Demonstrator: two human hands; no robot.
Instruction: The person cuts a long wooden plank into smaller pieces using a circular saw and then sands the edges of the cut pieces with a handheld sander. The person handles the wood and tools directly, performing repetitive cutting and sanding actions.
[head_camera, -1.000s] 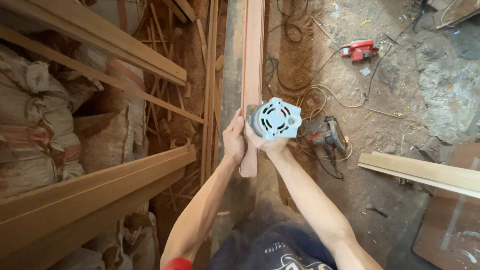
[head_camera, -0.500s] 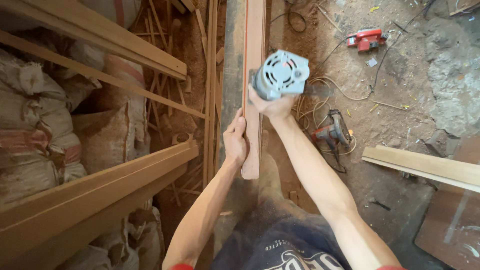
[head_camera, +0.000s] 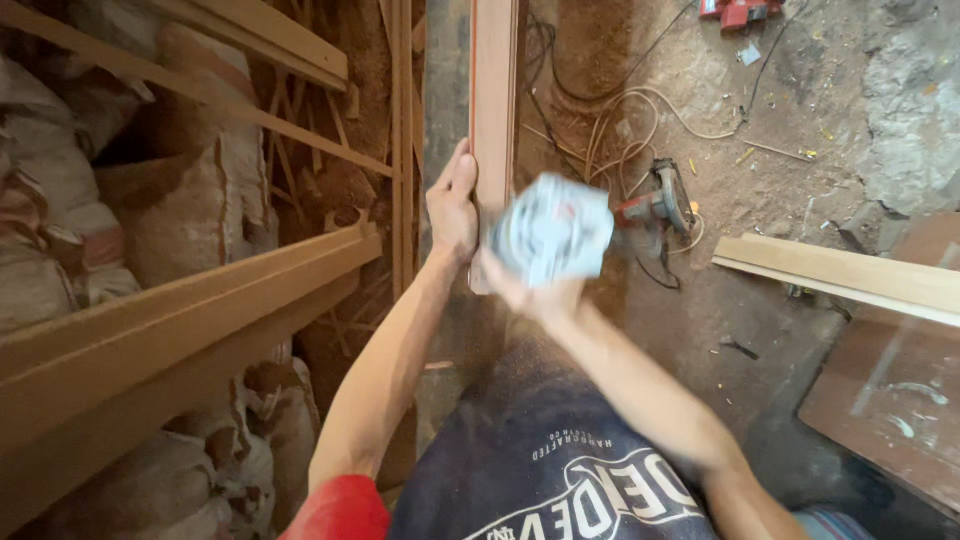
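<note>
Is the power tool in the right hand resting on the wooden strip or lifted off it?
Cannot tell: the power tool is motion-blurred, overlapping the wooden strip's near end.

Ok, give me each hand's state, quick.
Left hand: closed on the wooden strip.
Right hand: closed around the power tool, which is blurred.

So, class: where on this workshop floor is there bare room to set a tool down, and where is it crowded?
Bare dirt lies between the saw and the plank, and below that plank beside the board. Crowded: cables tangle behind the saw, and timber and sacks fill the left. The left hand grips the upright plank; the right hand holds a blurred sander.
</note>
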